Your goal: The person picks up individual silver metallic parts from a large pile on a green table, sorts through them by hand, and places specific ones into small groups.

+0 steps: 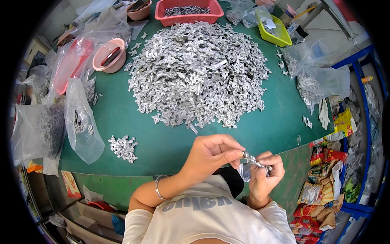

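Observation:
In front of my chest, just off the table's near edge, my left hand [215, 153] pinches one end of a small silver metal part [252, 159] between thumb and fingertips. My right hand [266, 175] is closed around the other end, where more silver metal shows between its fingers; how many pieces are there I cannot tell. Something clear and plastic-like [245, 171] shows beside the right thumb. A large heap of silver lobed metal parts [195, 77] covers the middle of the table. Closer to me on the left sits a small separate pile of parts [123, 148].
The green table [162, 150] carries a red tub [189, 19] of parts at the back, a pink bowl [109, 61] with a dark red tool, and a yellow-green basket [274, 34]. Plastic bags [81, 122] line the left side. A blue rack [361, 122] stands right.

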The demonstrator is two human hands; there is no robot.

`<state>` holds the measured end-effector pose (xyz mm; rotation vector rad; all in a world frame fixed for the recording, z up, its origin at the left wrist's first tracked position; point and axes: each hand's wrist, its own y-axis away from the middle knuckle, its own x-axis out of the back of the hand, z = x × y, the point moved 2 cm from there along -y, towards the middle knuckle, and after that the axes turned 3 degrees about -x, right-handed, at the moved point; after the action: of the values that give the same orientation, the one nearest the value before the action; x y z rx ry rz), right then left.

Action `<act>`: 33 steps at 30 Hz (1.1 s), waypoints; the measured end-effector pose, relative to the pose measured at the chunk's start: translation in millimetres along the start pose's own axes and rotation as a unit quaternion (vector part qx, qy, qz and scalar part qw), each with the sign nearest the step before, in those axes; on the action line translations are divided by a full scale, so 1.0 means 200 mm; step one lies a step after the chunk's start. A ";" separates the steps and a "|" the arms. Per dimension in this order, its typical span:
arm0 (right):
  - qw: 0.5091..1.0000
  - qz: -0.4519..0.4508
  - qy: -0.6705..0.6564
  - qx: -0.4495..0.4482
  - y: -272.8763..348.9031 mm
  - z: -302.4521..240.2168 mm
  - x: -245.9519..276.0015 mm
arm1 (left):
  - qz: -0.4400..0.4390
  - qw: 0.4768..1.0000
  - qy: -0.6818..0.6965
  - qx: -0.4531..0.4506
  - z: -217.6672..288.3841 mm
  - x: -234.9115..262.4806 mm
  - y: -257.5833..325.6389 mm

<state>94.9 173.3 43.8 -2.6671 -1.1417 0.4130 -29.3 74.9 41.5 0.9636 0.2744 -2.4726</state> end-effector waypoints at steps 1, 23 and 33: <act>1.000 0.004 0.012 -0.008 -0.01 0.00 0.00 | 0.011 0.999 -0.023 -0.028 0.00 0.01 0.00; 0.939 -0.059 -0.242 -0.237 -0.03 0.09 -0.01 | 0.061 0.986 0.057 0.144 -0.02 0.03 -0.01; 0.955 -0.005 -0.150 -0.257 -0.05 0.17 0.02 | 0.034 0.986 -0.147 0.074 -0.08 0.04 0.02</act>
<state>79.4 185.7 14.7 -3.1153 -1.5282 0.6064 -23.8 74.7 25.0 0.6390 -0.0386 -2.5560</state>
